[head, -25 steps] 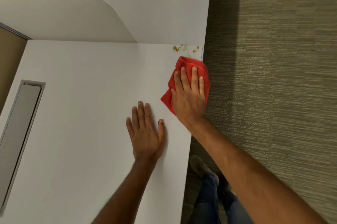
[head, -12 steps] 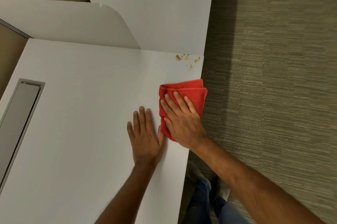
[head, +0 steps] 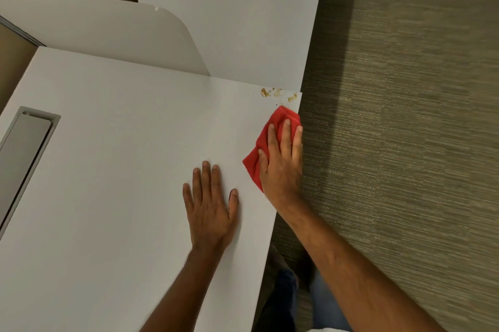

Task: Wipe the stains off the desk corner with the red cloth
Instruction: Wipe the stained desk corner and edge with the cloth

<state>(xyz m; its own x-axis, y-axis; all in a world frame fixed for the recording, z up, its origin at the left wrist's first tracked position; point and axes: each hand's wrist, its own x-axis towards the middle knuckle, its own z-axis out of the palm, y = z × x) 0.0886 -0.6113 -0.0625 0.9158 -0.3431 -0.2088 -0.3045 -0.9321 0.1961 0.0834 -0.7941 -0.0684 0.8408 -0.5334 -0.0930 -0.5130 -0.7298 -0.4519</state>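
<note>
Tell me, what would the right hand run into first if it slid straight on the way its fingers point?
Probably the brown stains at the desk corner, just beyond the red cloth under the right hand.

The cloth (head: 263, 146) lies on the desk (head: 121, 169) at its right edge, under the flat right hand (head: 282, 167); the stains (head: 278, 94) sit just beyond it at the far right corner; the left hand (head: 209, 207) rests flat on the desk left of the cloth, apart from it; a recessed slot (head: 23, 159) lies at the far left.
</note>
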